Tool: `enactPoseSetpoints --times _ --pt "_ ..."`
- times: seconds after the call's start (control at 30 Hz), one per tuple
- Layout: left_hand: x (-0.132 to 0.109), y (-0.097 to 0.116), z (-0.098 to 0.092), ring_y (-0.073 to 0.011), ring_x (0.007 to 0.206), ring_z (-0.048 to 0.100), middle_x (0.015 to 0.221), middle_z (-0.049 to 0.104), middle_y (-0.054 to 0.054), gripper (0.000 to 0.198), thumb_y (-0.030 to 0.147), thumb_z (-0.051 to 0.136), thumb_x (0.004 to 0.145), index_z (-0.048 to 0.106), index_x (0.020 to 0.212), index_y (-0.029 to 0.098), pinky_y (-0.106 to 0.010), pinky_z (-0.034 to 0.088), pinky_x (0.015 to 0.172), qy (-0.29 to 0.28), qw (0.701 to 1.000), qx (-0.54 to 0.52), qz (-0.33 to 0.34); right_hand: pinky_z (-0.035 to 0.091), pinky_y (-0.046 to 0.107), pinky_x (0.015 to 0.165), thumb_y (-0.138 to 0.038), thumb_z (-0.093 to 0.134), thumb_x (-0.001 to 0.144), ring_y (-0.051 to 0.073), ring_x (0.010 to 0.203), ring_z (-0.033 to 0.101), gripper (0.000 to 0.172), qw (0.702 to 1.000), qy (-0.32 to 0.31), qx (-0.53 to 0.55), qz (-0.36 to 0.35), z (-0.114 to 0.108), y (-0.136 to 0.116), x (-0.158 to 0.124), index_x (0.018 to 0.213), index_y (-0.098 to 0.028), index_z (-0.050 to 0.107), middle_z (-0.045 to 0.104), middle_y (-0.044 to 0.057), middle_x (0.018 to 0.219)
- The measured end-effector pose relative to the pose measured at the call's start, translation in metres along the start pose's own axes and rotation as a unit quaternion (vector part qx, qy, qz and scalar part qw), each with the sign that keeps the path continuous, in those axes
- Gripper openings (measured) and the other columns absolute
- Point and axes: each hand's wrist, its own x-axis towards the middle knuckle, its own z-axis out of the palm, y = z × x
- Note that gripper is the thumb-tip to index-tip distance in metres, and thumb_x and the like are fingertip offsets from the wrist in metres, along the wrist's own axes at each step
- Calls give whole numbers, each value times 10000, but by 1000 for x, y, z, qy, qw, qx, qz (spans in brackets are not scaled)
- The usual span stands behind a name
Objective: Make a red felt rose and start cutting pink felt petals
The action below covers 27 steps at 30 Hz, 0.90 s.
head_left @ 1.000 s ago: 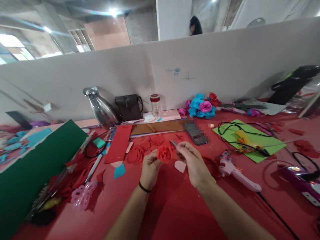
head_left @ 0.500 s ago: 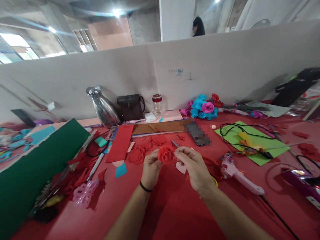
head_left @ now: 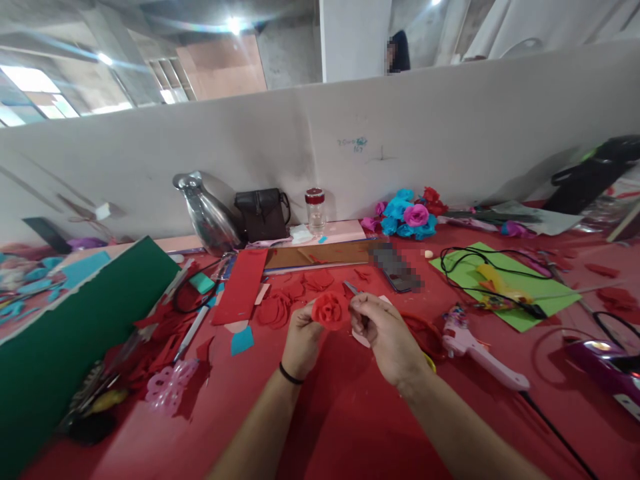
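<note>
My left hand (head_left: 303,337), with a black band on the wrist, is closed on a red artificial flower (head_left: 327,311) and holds it from its left side. The layered petals face up toward me. Close by the flower's right edge, my right hand (head_left: 383,330) has its thumb and fingers pinched together; whatever is between the fingertips is too small to make out. A pale pink paper piece (head_left: 361,339) lies under the right hand. A pointed metal blade tip (head_left: 350,287) shows just beyond the fingers. Loose red petals (head_left: 274,312) lie beyond the left hand.
A pink glue gun (head_left: 483,357) lies right of my right hand. Behind are a phone (head_left: 395,267), a flower bunch (head_left: 410,217), a jar (head_left: 315,212), a black bag (head_left: 261,215) and a metal flask (head_left: 207,217). A green board (head_left: 90,347) stands at left, beside red scraps (head_left: 163,340).
The flower has turned to face up more and shifted slightly left. My right hand's fingers have curled in more and stay near its right edge.
</note>
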Motion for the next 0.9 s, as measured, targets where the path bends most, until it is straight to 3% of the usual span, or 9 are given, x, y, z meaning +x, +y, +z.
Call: enactPoseSetpoints --times 0.1,0.2,0.27,0.33,0.47,0.77,0.9 --pt "0 2 0 -126 681 509 696 611 -10 150 270 725 672 660 595 159 -260 431 683 -10 1000 -15 -6 330 250 552 -332 627 695 120 571 407 137 993 45 -55 -93 -9 -1 3 663 -213 569 466 -36 597" --pt "-1 7 2 -138 673 521 676 618 -20 162 300 740 667 688 604 160 -272 438 688 -50 999 2 -20 402 296 731 -324 588 769 164 769 512 102 962 3 -194 -191 -16 -8 3 777 -233 632 559 9 795" --pt "-2 11 4 -133 641 515 661 617 -22 202 322 740 672 681 564 162 -268 436 665 -72 997 8 -22 386 350 860 -313 586 787 197 916 522 114 930 -41 -288 -226 -17 -14 2 836 -253 670 562 31 907" --pt "-3 16 6 -122 615 502 647 610 -21 250 329 734 684 659 513 164 -255 428 640 -88 996 20 -16 373 378 901 -307 594 785 216 988 508 104 914 -65 -332 -223 -16 -19 0 824 -262 680 540 39 943" --pt "-2 20 8 -119 611 490 607 568 -13 299 344 712 710 635 486 161 -240 421 629 -106 993 59 6 422 361 808 -342 604 778 216 942 513 138 925 -89 -318 -186 -15 -19 0 707 -232 645 519 40 906" --pt "1 20 2 -114 588 451 591 517 -6 327 352 667 752 606 496 158 -245 389 611 -128 984 117 29 384 346 838 -384 591 783 191 899 503 217 934 -98 -299 -171 -22 -18 6 664 -205 618 503 30 898" --pt "1 23 2 -130 610 478 592 544 -17 268 280 624 767 641 523 172 -256 404 643 -142 980 139 36 362 374 864 -420 499 852 204 919 498 308 913 -113 -346 -184 -22 -23 5 675 -208 637 499 37 880"
